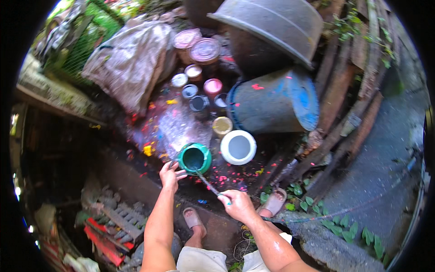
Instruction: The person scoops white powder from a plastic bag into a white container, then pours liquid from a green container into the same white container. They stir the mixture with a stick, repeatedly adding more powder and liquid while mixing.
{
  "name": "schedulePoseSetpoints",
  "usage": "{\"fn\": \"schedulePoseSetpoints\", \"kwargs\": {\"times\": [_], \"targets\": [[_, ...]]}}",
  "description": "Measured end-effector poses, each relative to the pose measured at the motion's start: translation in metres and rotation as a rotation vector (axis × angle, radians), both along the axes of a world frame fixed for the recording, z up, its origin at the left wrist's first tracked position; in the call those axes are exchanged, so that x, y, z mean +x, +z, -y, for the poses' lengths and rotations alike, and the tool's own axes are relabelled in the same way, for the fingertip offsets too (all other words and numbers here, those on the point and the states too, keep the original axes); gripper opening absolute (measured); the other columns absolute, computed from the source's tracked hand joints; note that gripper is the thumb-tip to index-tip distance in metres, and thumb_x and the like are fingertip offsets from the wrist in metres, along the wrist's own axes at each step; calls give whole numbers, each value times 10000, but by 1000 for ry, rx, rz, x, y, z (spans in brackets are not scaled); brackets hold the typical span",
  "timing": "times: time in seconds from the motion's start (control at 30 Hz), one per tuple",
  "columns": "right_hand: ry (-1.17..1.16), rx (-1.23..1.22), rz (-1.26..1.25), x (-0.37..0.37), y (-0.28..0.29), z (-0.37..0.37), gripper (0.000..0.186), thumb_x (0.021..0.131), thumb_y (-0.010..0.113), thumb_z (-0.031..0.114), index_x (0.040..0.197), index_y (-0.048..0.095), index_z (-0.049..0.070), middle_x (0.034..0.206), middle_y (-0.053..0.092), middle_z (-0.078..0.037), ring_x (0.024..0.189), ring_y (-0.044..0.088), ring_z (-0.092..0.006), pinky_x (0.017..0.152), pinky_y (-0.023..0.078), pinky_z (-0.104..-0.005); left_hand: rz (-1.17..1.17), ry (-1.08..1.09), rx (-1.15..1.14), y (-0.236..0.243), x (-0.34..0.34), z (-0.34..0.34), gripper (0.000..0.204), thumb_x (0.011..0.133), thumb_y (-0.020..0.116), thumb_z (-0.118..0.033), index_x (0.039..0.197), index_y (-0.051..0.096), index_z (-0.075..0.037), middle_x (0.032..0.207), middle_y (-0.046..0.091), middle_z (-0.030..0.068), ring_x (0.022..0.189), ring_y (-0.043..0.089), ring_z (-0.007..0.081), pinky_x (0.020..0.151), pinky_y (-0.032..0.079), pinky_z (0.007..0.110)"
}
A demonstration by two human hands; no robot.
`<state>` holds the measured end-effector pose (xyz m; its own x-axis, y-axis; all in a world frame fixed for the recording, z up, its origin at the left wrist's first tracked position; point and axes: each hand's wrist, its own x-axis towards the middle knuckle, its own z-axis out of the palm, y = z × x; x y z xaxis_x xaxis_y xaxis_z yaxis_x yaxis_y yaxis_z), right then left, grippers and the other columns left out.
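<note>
A green round pot (pixel 209 164) stands on the paint-splashed ground in front of me, its inside dark. At its near left side is my left hand (pixel 169 177), fingers apart against or very close to the rim. My right hand (pixel 238 205) is closed round a long thin stick (pixel 208 184). The stick's far end slants into the mouth of the green pot; its tip is hidden in the dark inside. Just right of the pot is a white round container (pixel 224 153) with grey inside. Behind that sits a small tan-topped can (pixel 222 125).
Several small paint cans (pixel 198 103) and two larger crusted cans (pixel 205 51) stand farther back. A blue-stained drum (pixel 276 102) lies on its side below a big grey tub (pixel 272 22). Old planks (pixel 344 86) line the right; rubble (pixel 122 220) lies at lower left.
</note>
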<state>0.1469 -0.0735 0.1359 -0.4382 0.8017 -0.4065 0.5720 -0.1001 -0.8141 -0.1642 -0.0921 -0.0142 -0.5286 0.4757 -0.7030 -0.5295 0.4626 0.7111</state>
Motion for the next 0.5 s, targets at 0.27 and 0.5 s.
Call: {"fn": "schedulePoseSetpoints", "kwargs": {"times": [0.27,0.5], "targets": [[137,85,171,-7,-19,3,220,1057,618,207,1037,760,41,1021,776,-233,975,756,-461,864,611,-575,-1747,-71,-66,-51,35,-3,546,907,667,-55,1446,586,-29,1254,735,207,1147,702,434,1075,513,529],[59,37,204,-3,-13,1,199,1053,645,194,1093,773,48,997,768,-234,976,737,-466,847,585,-558,-867,-927,-139,-21,90,-40,438,867,888,-215,1228,763,-1,1115,782,177,1023,772,324,942,612,425]]}}
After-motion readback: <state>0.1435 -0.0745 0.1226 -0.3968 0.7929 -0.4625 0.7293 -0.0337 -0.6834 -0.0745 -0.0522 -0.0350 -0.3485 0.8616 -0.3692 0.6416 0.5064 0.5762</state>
